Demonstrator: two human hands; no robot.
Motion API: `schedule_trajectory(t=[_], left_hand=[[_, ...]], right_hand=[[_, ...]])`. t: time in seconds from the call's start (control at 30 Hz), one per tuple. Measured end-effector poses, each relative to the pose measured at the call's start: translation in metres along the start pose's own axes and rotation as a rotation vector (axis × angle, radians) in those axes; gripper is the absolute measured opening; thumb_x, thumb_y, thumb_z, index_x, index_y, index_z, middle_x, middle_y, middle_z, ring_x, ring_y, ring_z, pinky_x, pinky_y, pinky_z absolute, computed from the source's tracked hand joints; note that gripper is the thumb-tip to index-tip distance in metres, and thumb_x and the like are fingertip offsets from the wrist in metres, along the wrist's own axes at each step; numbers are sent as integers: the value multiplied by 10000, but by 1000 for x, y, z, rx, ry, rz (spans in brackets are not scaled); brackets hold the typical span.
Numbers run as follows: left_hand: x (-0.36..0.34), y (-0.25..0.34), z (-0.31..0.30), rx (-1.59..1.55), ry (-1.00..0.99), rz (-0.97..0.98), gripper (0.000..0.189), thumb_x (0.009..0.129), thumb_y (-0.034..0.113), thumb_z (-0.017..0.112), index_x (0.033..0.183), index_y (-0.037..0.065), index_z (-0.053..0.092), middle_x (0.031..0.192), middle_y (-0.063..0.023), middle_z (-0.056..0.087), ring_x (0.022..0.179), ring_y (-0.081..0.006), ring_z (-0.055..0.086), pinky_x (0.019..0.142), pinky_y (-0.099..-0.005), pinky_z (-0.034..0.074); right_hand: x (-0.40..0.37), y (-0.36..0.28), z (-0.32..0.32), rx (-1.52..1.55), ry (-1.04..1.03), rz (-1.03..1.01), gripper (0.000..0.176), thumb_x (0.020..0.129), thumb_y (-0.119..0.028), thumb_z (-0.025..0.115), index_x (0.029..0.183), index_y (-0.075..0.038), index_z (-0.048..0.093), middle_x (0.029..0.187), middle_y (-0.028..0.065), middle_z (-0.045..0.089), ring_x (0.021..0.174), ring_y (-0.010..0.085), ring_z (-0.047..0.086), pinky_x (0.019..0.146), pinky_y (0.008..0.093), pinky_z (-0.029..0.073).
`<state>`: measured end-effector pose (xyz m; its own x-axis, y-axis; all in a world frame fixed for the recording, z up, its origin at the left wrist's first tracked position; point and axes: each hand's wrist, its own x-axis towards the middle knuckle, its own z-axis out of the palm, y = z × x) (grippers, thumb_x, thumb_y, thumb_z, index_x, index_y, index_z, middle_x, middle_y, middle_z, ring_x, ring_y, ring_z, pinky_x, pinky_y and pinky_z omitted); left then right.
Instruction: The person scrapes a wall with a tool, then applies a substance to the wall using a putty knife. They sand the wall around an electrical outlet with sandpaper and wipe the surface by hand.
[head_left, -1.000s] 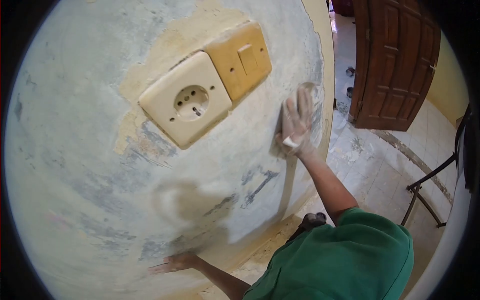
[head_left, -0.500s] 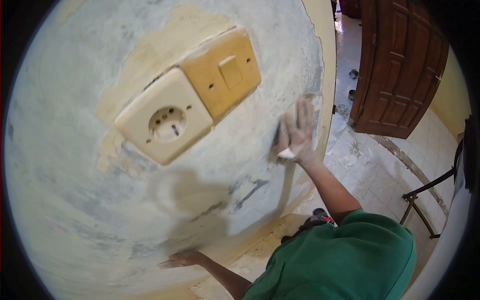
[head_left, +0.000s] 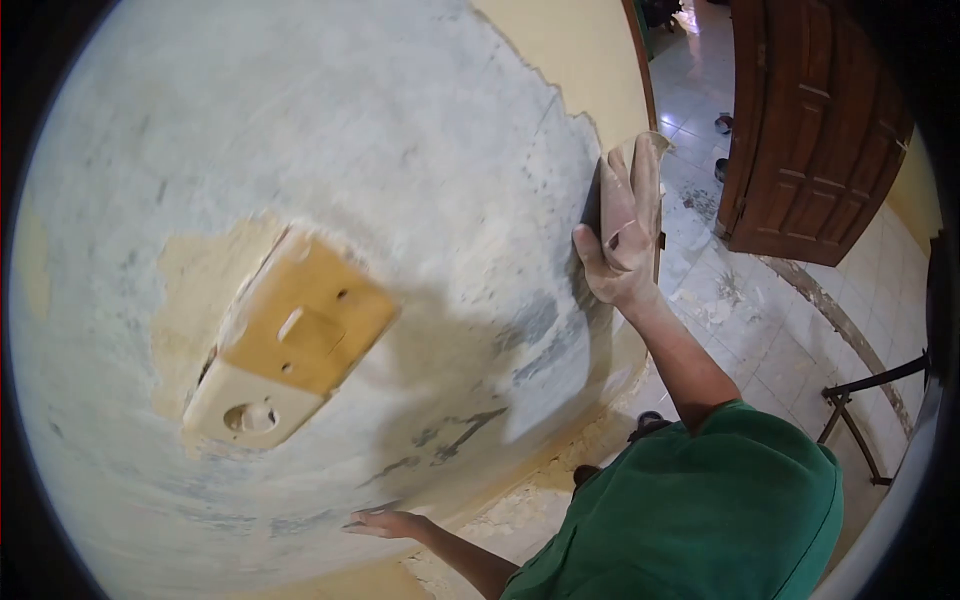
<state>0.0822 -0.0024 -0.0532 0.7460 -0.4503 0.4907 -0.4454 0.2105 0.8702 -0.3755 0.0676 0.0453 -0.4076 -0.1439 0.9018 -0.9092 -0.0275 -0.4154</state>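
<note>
My right hand (head_left: 622, 235), dusted with pale powder, is raised at the wall's right edge. Its fingers are held together over a thin pale sheet (head_left: 660, 142), whose end sticks out past the fingertips. Much of that sheet is hidden behind the hand. Low down, my left hand (head_left: 385, 523) is held against or close to the wall with its fingers stretched out and nothing visible in it. Patchy grey and white coating covers the wall (head_left: 430, 150). A yellow switch plate (head_left: 310, 318) and a cream socket (head_left: 245, 412) are mounted side by side on it.
A brown wooden door (head_left: 815, 130) stands ajar at the upper right. Pale debris (head_left: 725, 290) lies on the tiled floor, and more runs along the foot of the wall. A dark metal frame (head_left: 850, 410) is at the right.
The view has shifted, so the switch and socket appear lower and further left. My right hand has gone up to the wall's edge, its fingers closer together. My left hand stays low.
</note>
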Motion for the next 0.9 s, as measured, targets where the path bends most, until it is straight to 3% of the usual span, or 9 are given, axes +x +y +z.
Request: schedule_trajectory(t=[0.1, 0.17, 0.33, 0.53, 0.6, 0.67, 0.73, 0.87, 0.9], left_hand=[[-18, 29, 2, -118, -60, -76, 742, 946, 429, 431, 1429, -54, 143, 1476, -256, 174, 1290, -337, 358, 1053, -382, 309], [-33, 44, 10, -104, -90, -15, 654, 966, 349, 403, 1430, -46, 166, 1483, -257, 154, 1364, -328, 215, 1105, -373, 189], [-68, 61, 31, -3, -125, 131, 671, 968, 350, 400, 1416, -85, 154, 1488, -272, 105, 1387, -328, 148, 1121, -376, 118], [-111, 110, 80, 94, 109, 460, 669, 980, 381, 324, 1421, -82, 128, 1485, -286, 85, 1386, -396, 83, 1113, -462, 84], [-112, 113, 88, 111, 171, 532, 688, 978, 426, 278, 1424, -76, 129, 1477, -301, 90, 1377, -425, 81, 1103, -493, 82], [-112, 115, 88, 140, 184, 559, 716, 972, 465, 249, 1425, -75, 127, 1473, -307, 96, 1373, -433, 84, 1101, -496, 89], [-111, 111, 88, 144, 179, 581, 722, 970, 471, 250, 1424, -77, 128, 1472, -308, 96, 1373, -433, 84, 1101, -499, 88], [-114, 113, 83, 154, 145, 568, 738, 967, 481, 247, 1417, -92, 128, 1470, -311, 98, 1372, -432, 90, 1103, -500, 81], [-110, 110, 81, 151, 160, 567, 738, 967, 481, 247, 1417, -92, 128, 1470, -311, 98, 1372, -432, 90, 1103, -500, 81]], right_hand=[[8, -2, 4, 53, 93, -24, 671, 787, -295, 607, 1349, 6, 397, 1425, 326, 222, 1340, 472, 183, 1081, 567, 120], [7, -5, 6, 21, 94, -20, 605, 796, -229, 542, 1334, 18, 415, 1420, 338, 222, 1327, 498, 193, 1074, 586, 115], [-29, 15, 17, 9, -66, 33, 580, 811, -328, 532, 1332, -83, 466, 1424, 317, 249, 1334, 504, 167, 1079, 586, 67], [-48, 58, 9, -48, -124, -208, 569, 813, -381, 546, 1341, -180, 474, 1440, 300, 233, 1341, 496, 157, 1072, 599, 63], [-23, 55, -9, 122, -98, -95, 618, 789, -375, 586, 1355, -165, 450, 1443, 310, 210, 1328, 513, 166, 1061, 613, 77], [1, 61, -14, 104, -101, -54, 539, 838, -277, 529, 1297, -9, 440, 1375, 412, 209, 1307, 551, 172, 1051, 623, 129], [6, 54, -14, 125, -64, -95, 578, 802, -270, 542, 1280, 35, 430, 1347, 446, 206, 1298, 566, 167, 1045, 630, 132], [-29, 33, -2, 139, -112, -129, 650, 713, -237, 603, 1307, -32, 438, 1357, 441, 194, 1295, 572, 165, 1042, 642, 94], [-37, 32, -1, 165, -140, -114, 677, 727, -328, 633, 1342, -129, 429, 1382, 408, 198, 1307, 548, 171, 1047, 633, 75]])
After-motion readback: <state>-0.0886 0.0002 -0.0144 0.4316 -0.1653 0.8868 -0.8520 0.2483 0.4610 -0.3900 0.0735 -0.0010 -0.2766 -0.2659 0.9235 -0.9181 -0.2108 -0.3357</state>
